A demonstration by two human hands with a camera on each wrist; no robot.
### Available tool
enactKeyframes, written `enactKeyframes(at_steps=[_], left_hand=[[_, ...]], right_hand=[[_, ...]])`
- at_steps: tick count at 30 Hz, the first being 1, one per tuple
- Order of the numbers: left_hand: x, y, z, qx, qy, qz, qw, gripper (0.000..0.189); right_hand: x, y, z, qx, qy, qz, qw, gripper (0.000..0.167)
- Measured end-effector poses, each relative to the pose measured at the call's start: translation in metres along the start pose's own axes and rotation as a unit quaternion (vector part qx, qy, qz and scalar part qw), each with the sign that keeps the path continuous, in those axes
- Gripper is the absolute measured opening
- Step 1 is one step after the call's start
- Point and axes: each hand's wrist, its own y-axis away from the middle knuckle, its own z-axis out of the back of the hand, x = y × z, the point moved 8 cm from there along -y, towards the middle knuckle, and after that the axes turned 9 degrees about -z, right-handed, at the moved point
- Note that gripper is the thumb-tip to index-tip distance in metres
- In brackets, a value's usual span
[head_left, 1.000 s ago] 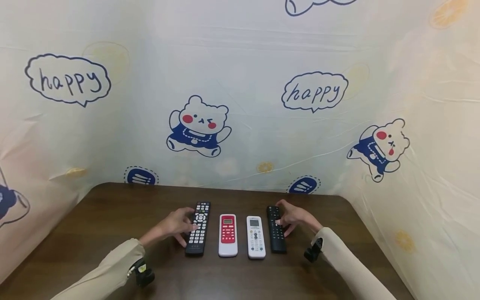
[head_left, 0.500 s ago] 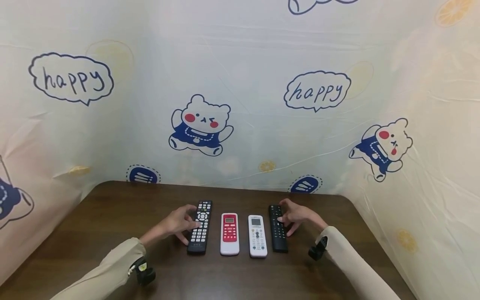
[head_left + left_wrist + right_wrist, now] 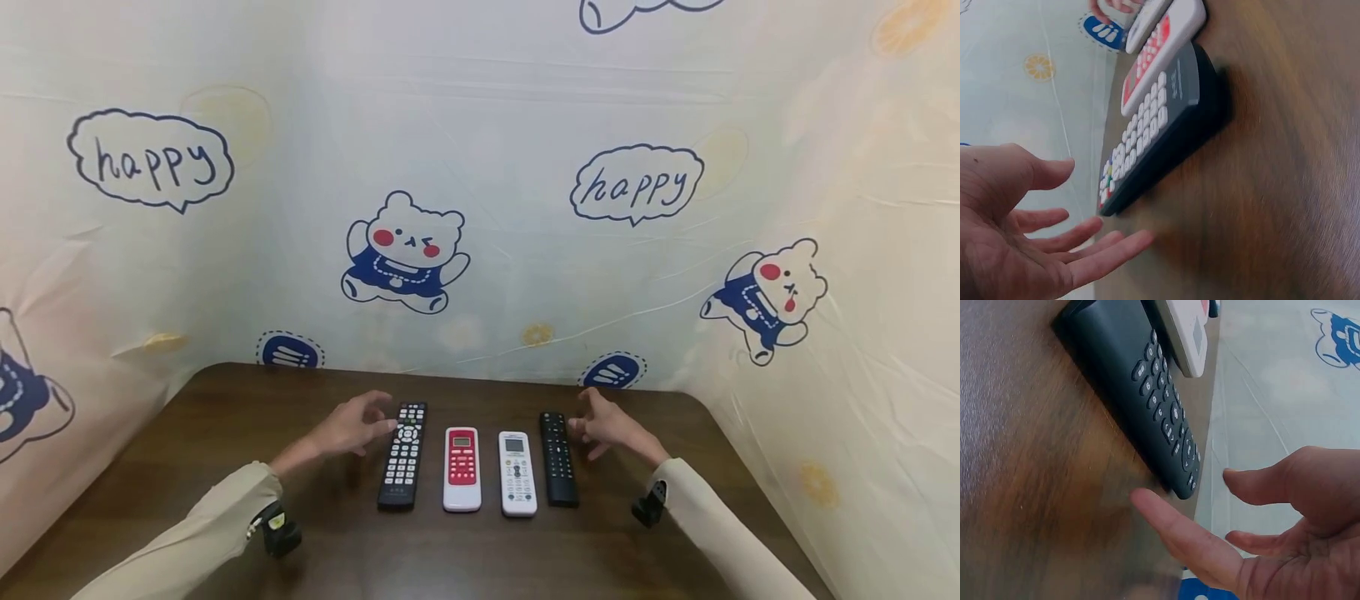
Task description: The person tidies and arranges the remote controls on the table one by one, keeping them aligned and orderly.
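Observation:
Two black remotes and two pale ones lie in a row on a brown table. At the row's left end is a black remote with white buttons (image 3: 402, 457); my left hand (image 3: 349, 427) is beside its far end, fingers spread and holding nothing. In the left wrist view my left hand (image 3: 1029, 231) shows thumb and fingers apart, off the remote. The slimmer black remote with dark buttons (image 3: 558, 458) lies at the right end. Just right of it my right hand (image 3: 609, 423) stands with loosely bent fingers, gripping nothing. In the right wrist view a gap shows between the right hand (image 3: 1254, 531) and that remote.
Between the black remotes lie a red-and-white remote (image 3: 462, 471) and a white remote with a grey screen (image 3: 517, 475). The wooden table (image 3: 450, 554) ends at a pale curtain (image 3: 510, 125) printed with bears and "happy" bubbles. Each wrist carries a small black camera.
Both hands have let go of the black remotes and drawn outward, the left to the left, the right to the right. The remotes keep their places in the row while the view shifts slightly.

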Motion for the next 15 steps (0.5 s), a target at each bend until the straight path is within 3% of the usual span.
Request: enactKeyframes(at_steps=[3, 8, 15], left_hand=[[-0.004, -0.006, 0.004, -0.014, -0.049, -0.029, 0.9983, 0.061], [-0.011, -0.010, 0.011, -0.040, -0.089, -0.079, 0.9920, 0.062], [-0.022, -0.011, 0.018, -0.051, -0.129, -0.152, 0.9787, 0.064]], right_hand=[[0.006, -0.001, 0.006, -0.045, 0.030, 0.035, 0.9979, 0.053], [0.020, -0.001, 0.012, -0.109, 0.101, 0.111, 0.9826, 0.048], [0.031, 0.002, 0.016, -0.137, 0.130, 0.194, 0.9625, 0.054]])
